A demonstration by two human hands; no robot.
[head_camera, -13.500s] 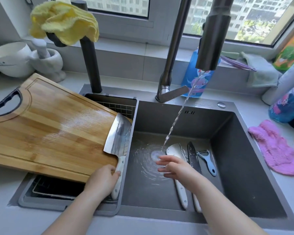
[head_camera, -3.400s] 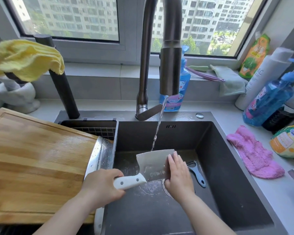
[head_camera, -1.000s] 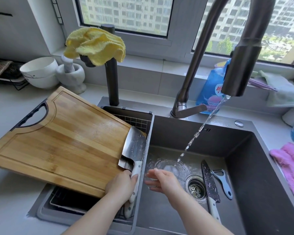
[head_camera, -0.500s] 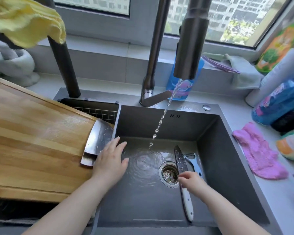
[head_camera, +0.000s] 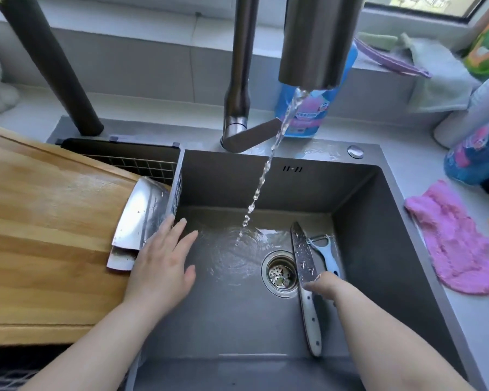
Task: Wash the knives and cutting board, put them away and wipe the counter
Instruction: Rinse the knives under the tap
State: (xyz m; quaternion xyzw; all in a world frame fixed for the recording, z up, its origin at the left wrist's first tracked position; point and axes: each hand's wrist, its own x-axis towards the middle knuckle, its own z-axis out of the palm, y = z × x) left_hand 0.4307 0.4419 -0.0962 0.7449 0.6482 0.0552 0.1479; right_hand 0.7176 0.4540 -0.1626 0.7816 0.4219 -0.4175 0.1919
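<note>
The left hand (head_camera: 160, 266), fingers spread open, is at the sink (head_camera: 378, 221) edge beside cleavers (head_camera: 141, 213) on the cutting board (head_camera: 48, 235). The right hand (head_camera: 323, 285) touches the knife (head_camera: 302, 249) between drain (head_camera: 280, 273) and peeler (head_camera: 326, 249); whether its fingers grip it is unclear.

Your left hand (head_camera: 161, 263) lay flat, fingers (head_camera: 178, 231) spread and straight; your right hand (head_camera: 323, 285) sat lower, fingers bent downward, grip unclear.

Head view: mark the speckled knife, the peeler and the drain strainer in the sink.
Speckled knife (head_camera: 302, 253): head view, on its blade.
Peeler (head_camera: 329, 257): head view, on its light blue handle.
Drain strainer (head_camera: 279, 273): head view, on the middle of its perforated basket.
</note>
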